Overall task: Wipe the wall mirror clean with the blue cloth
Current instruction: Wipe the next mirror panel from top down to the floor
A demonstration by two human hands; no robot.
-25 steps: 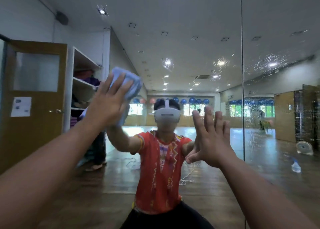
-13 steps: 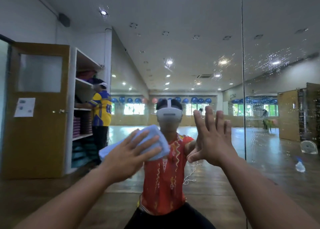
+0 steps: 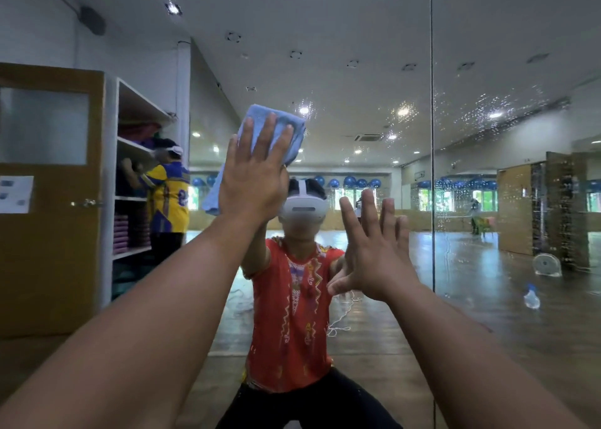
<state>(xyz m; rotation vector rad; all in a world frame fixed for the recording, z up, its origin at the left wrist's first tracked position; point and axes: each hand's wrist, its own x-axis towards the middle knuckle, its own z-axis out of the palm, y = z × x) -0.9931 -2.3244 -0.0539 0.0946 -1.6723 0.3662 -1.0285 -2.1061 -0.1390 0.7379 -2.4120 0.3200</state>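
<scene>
Now the blue cloth (image 3: 279,124) lies bunched against the wall mirror (image 3: 357,71), high on the glass. The left hand (image 3: 252,181) presses it with flat, straight fingers (image 3: 265,136), a wide grip, so it rubs evenly. The right hand (image 3: 374,256), its grip also wide and holding nothing, is raised near the glass, probably for balance. Droplets (image 3: 481,110) speckle the right panel.

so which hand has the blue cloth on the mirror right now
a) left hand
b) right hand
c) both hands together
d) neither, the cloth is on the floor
a: the left hand presses the blue cloth flat against the mirror, while the right hand is bare, its fingers spread, holding nothing.
</scene>
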